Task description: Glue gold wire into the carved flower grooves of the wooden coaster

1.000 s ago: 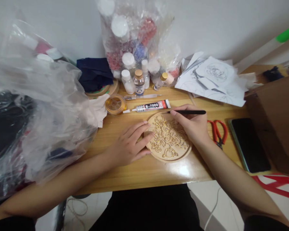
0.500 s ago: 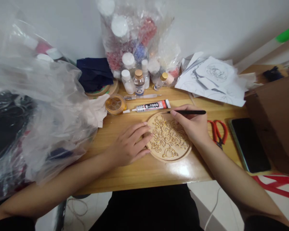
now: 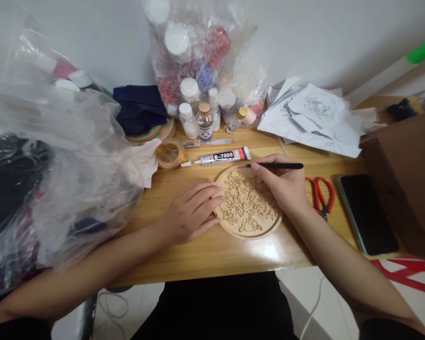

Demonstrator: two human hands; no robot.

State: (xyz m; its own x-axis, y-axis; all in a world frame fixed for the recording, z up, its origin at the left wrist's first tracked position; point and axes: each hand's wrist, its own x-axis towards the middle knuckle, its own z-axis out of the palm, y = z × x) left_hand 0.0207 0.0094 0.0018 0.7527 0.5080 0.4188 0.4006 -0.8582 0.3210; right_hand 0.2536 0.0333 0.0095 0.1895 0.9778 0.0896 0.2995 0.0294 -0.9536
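A round wooden disc (image 3: 248, 203) with a gold wire flower pattern lies on the wooden table (image 3: 205, 250). My left hand (image 3: 191, 212) rests flat on the table, fingers stretched out and touching the disc's left rim. My right hand (image 3: 285, 184) lies over the disc's right side and pinches a thin black tool (image 3: 279, 165) that points left above the disc's top edge. A B-7000 glue tube (image 3: 219, 156) lies just behind the disc.
A gold wire spool (image 3: 169, 154) and small bottles (image 3: 204, 121) stand behind. Plastic bags (image 3: 67, 160) crowd the left. Paper sketches (image 3: 315, 118) lie back right, red scissors (image 3: 318, 194) and a phone (image 3: 366, 212) to the right, beside a cardboard box (image 3: 411, 174).
My left fingers have drawn back slightly along the disc's rim. Otherwise nothing has visibly moved.
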